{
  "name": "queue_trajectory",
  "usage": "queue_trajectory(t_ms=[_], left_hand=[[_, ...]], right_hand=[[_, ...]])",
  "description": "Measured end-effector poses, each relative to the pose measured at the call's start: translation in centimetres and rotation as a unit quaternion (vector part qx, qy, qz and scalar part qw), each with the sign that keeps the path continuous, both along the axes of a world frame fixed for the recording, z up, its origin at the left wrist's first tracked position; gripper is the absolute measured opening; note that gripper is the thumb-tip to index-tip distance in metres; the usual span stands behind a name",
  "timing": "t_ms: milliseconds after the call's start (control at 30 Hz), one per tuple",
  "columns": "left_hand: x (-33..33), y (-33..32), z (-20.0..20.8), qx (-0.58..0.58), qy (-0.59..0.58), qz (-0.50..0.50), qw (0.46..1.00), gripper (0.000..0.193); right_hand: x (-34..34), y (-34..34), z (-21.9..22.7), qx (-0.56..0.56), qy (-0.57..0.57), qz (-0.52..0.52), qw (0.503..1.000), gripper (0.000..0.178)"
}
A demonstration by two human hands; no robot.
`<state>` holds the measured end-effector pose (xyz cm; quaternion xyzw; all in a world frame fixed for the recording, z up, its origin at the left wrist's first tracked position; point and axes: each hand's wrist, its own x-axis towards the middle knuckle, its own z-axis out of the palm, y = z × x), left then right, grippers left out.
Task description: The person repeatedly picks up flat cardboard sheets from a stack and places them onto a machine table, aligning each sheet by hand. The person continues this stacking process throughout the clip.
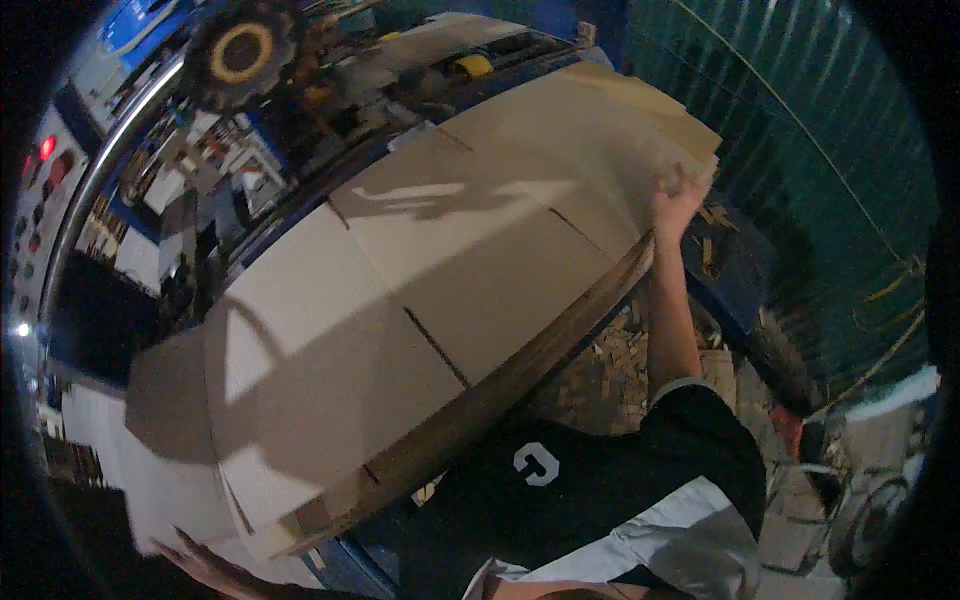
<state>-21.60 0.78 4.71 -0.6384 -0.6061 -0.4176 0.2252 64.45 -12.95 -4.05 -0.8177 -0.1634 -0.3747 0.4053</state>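
Note:
A long stack of flat brown cardboard sheets (pixel 480 320), with dark slots and crease lines, lies slantwise before me. My right hand (pixel 680 203) is at its far right end, fingers apart on the sheet's edge; the grip under the edge is hidden. My left hand (pixel 205 568) is low at the left, fingers stretched out beside a paler sheet (pixel 150 490) at the near left end. I cannot tell whether it touches that sheet. Shadows fall across the top sheet.
Behind the stack runs a machine with a dark toothed wheel (pixel 241 53) and a curved metal rail (pixel 85 190). Cardboard scraps (pixel 620 360) litter the floor on the near side. A green corrugated wall (pixel 830 130) with a hanging cord stands at right; a wheeled metal frame (pixel 865 525) is below it.

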Motion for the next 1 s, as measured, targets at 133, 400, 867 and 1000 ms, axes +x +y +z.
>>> queue_trajectory(t_ms=[133, 400, 867, 1000], left_hand=[[5.0, 0.4, 5.8, -0.009, -0.215, -0.132, 0.968, 0.064], [7.1, 1.5, 1.2, -0.017, -0.566, -0.067, 0.822, 0.027], [21.3, -6.2, -3.1, -0.329, 0.149, -0.353, 0.863, 0.044], [21.8, -4.6, -1.9, -0.346, 0.190, -0.343, 0.852, 0.041]], right_hand=[[1.0, -0.3, -0.5, 0.216, -0.070, 0.089, 0.970, 0.052], [-2.0, -0.4, 9.7, 0.414, 0.203, 0.481, 0.746, 0.044], [-21.8, -2.6, 4.3, -0.333, -0.164, 0.672, 0.641, 0.034], [-21.0, -0.5, 4.9, -0.343, -0.161, 0.689, 0.618, 0.038]])
